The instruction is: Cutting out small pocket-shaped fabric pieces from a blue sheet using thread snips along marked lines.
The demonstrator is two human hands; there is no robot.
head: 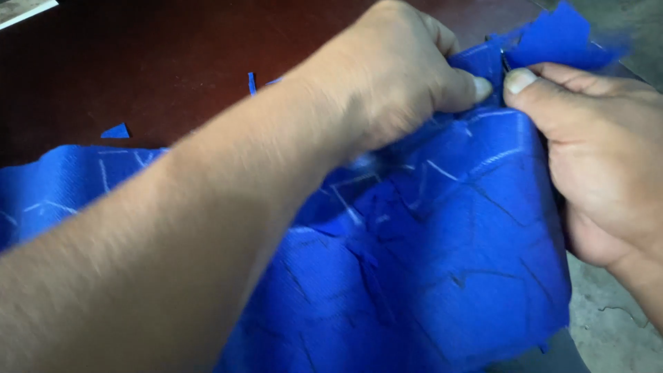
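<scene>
A large piece of blue fabric (pixel 442 276) with white chalk lines lies across a dark red-brown table (pixel 152 62). My left hand (pixel 400 69) reaches across it and pinches its far upper edge between thumb and fingers. My right hand (pixel 594 152) grips the same edge just to the right, thumb tip almost touching my left thumb. A thin dark metal tool tip (pixel 505 62) shows above my right thumb; what it is cannot be made out. My left forearm hides much of the cloth's left half.
Small blue fabric scraps (pixel 116 131) lie on the table behind my arm, one thin strip (pixel 252 83) standing up. A grey concrete floor (pixel 615 324) shows past the table's right edge. A pale object (pixel 24 10) sits at the top left corner.
</scene>
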